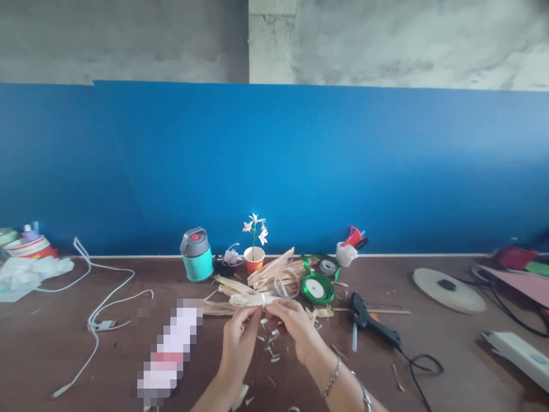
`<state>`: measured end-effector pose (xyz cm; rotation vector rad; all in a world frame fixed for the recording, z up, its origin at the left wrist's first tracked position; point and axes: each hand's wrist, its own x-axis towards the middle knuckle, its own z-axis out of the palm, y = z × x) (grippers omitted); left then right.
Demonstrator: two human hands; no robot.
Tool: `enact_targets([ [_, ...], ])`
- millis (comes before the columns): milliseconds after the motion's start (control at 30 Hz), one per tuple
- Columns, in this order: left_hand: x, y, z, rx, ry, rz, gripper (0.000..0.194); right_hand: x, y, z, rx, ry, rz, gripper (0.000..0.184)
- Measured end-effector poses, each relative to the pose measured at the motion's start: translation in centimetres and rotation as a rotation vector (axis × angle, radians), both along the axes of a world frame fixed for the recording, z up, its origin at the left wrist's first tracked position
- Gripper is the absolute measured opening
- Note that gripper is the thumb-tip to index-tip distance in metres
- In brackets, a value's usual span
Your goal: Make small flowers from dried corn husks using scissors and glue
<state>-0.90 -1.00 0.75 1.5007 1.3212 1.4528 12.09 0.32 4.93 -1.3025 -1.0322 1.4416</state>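
From my distant seat I am taking the paper cup as my landmark; nearest to me, well in front of it, pale scraps are lying loose on the brown table. Beyond most of these, still in front of the cup, the left hand and the right hand are meeting at the thumbs and forefingers, which are bending inward almost tip to tip; whether they are gripping a small piece there I cannot tell. The dry husk strips are spreading from just past the fingertips almost up to the cup. For fine work like this, I am judging it best to be using light, even pressure, with both wrists resting low, because thin husk may be splitting easily. To the right of the cup and nearer than it, the glue gun is lying with its cord trailing towards me, so I am counting this side as the one for careful elbows. Closer to the cup on that side, the green ribbon roll is standing as a border. Left of the cup, the turquoise flask is limiting the reach, though nearer bare table is offering some room before the white cable. Behind the cup, the blue partition is closing the far edge.
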Motion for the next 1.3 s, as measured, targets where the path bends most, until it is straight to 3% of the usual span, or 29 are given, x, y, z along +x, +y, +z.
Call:
enact_targets([
  [167, -0.1, 0.4, 0.0, -0.128, -0.17, -0.065, 0.027, 0.2, 0.1, 0.3, 0.0, -0.05, -0.016, 0.018],
  [600, -0.1, 0.5, 0.2, -0.192, -0.159, -0.105, 0.027, 0.5, 0.7, -0.4, 0.121, -0.205, 0.027, 0.012],
  [667, 0.0, 0.4, 0.4, -0.233, -0.189, -0.086, 0.029, 1.1, 1.0, -0.3, 0.178, -0.356, 0.049, 0.015],
  [800, 0.0, 0.4, 0.4, -0.276, -0.276, -0.081, 0.033, 4.7, 1.9, 0.7, 0.274, -0.816, 0.058, 0.022],
  [967, 0.2, 0.6, 0.3, -0.356, -0.488, -0.109, 0.033, 12.6, 1.4, 1.5, 0.086, -1.209, -0.106, 0.018],
  [1067, 0.4, 0.5, 0.4, -0.373, -0.581, -0.146, 0.031, 16.2, 0.0, 0.5, -0.075, -1.363, -0.174, 0.024],
  [1133, 0.4, 0.5, 0.4, -0.371, -0.62, -0.162, 0.03, 17.4, -0.8, -0.7, -0.172, -1.491, -0.137, 0.033],
  [1300, 0.4, 0.5, 0.5, -0.384, -0.693, -0.192, 0.029, 18.2, -1.2, -3.3, -0.133, -1.685, -0.057, 0.045],
])
